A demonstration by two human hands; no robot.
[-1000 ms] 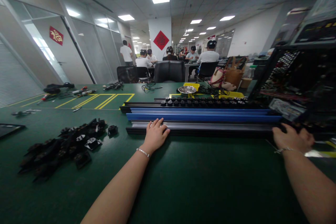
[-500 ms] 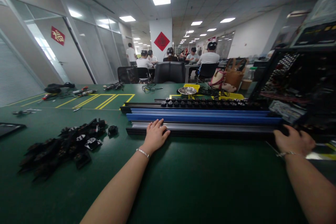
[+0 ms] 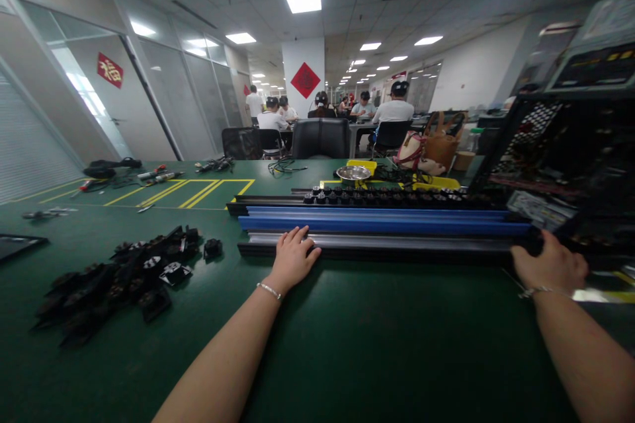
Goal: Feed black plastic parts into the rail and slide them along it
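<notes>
Long black and grey rails [image 3: 397, 241] lie side by side with a blue rail [image 3: 421, 221] across the green table. Fingers spread, my left hand [image 3: 294, 261] rests on the front grey rail near its left part. At the right end of the rails is my right hand [image 3: 548, 266], thumb and fingers apart around the rail's end. Behind the blue rail stands a row of small black parts [image 3: 381, 195] on another rail. A pile of black parts [image 3: 124, 277] lies to the left of my left hand.
A metal bowl [image 3: 354, 173] and a yellow tray [image 3: 436, 183] sit behind the rails. An open black metal case [image 3: 585, 145] stands at the right. Tools and cables [image 3: 159, 176] lie at the back left. Several people sit at tables farther off.
My right hand has shifted slightly left and up against the rails' right end. My left hand stays in place on the front rail.
</notes>
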